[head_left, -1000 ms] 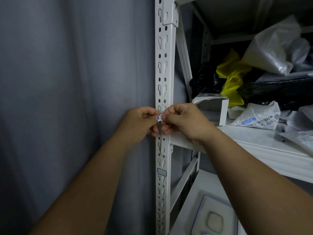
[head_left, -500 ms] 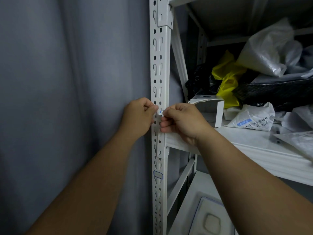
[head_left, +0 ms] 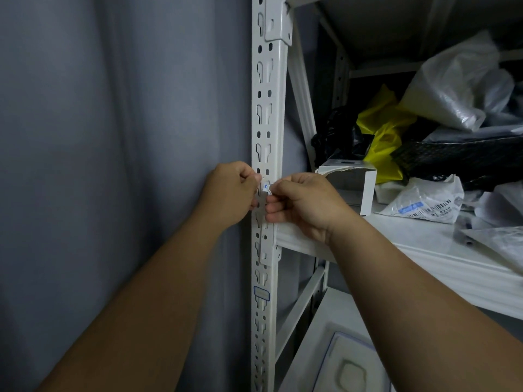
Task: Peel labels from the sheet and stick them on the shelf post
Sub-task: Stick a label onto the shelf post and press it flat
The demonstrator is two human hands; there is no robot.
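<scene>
The label [head_left: 266, 187] is mostly hiding between both fists, only a white-and-blue scrap showing against the shelf post [head_left: 267, 114]. The left hand [head_left: 230, 193] and right hand [head_left: 305, 205] are pinching it together; another blue-edged label [head_left: 261, 293] is sitting lower.

Head view, close, facing shelf post [head_left: 266, 114]

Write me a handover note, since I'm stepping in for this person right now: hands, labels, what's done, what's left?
Left hand: closed, pressed against the shelf post.
Right hand: pinch grip on a small blue-edged label held at the post.
Done: one blue-outlined label already stuck lower on the post.
Left: press this label flat, then peel more. The label sheet is not visible.
</scene>
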